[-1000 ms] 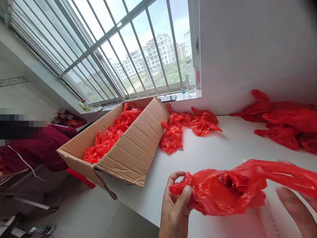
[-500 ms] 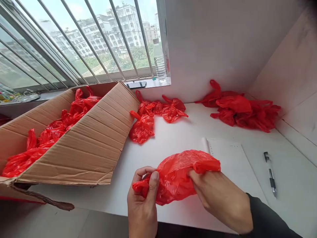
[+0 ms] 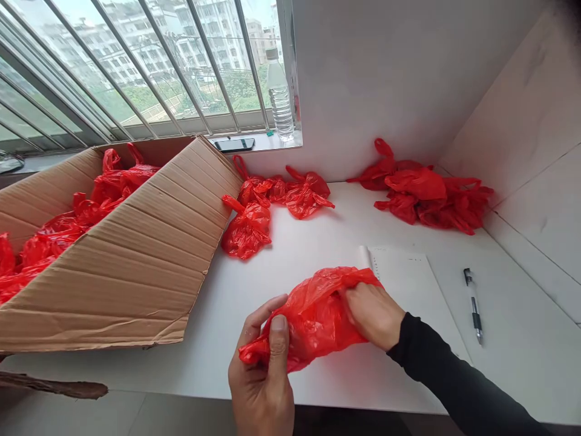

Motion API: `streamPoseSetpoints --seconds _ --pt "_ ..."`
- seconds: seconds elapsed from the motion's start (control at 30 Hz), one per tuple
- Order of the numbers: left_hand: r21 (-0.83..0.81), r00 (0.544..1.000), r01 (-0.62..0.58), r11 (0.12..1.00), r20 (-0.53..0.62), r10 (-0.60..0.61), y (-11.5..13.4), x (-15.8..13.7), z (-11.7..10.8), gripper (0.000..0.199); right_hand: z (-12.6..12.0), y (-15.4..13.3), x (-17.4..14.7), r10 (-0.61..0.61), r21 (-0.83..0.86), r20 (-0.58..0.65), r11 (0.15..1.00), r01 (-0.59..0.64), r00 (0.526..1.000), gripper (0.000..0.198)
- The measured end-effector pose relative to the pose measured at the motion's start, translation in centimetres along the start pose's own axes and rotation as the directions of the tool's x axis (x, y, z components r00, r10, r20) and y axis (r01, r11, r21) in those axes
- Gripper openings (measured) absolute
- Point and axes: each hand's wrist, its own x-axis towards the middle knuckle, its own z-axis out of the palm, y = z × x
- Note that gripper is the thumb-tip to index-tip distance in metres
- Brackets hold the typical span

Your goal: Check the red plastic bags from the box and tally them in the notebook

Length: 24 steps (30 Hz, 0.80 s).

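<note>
White table (image 3: 313, 242), barred window (image 3: 177, 68); left hand (image 3: 263, 375) clutches bag (image 3: 318, 318), right hand (image 3: 376, 313) inside, grip unclear.

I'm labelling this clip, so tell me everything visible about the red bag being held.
The red bag looks like thin, glossy, crinkled plastic. It is held sideways over the white table, one end bunched in the left hand, the right hand partly inside its open other end. Its contents can't be made out.

1 head cam, fwd/down view, close above hands (image 3: 264, 375), window (image 3: 149, 72) in bkgd
</note>
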Motion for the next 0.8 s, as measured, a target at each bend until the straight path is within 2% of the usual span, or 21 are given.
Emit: streamPoseSetpoints --seconds 0.17,0.3,0.5,0.7,0.77,0.8 --pt "0.006 0.993 0.039 0.999 0.110 -0.039 -0.5 0.3 -0.4 0.042 -0.9 0.6 0.0 0.011 -0.007 -0.005 1.000 -0.011 1.000 0.018" --pt "-0.012 0.989 0.039 0.999 0.145 -0.037 0.0 0.0 0.0 0.043 -1.6 1.0 -0.9 0.077 -0.055 -0.039 0.995 -0.079 0.996 0.024" --pt "0.015 0.991 0.092 0.996 0.097 -0.093 1.1 -0.8 0.6 0.037 -1.4 1.2 -2.5 0.064 -0.098 -0.020 0.993 -0.066 0.998 0.027" --pt "0.060 0.993 0.072 0.996 0.093 -0.078 1.2 -1.4 0.5 0.032 -0.7 1.1 -4.0 -0.004 -0.091 0.015 0.996 0.006 1.000 0.029" --pt "0.068 0.992 0.076 0.995 0.093 -0.082 1.1 -1.3 0.3 0.033 -1.0 1.0 -5.0 -0.004 -0.043 -0.049 0.999 0.002 0.999 0.031" --pt "0.067 0.994 0.070 0.995 0.085 -0.076 1.1 -1.3 0.1 0.034 -1.3 1.0 -5.6 -0.004 0.020 -0.145 1.000 0.007 0.989 0.033"
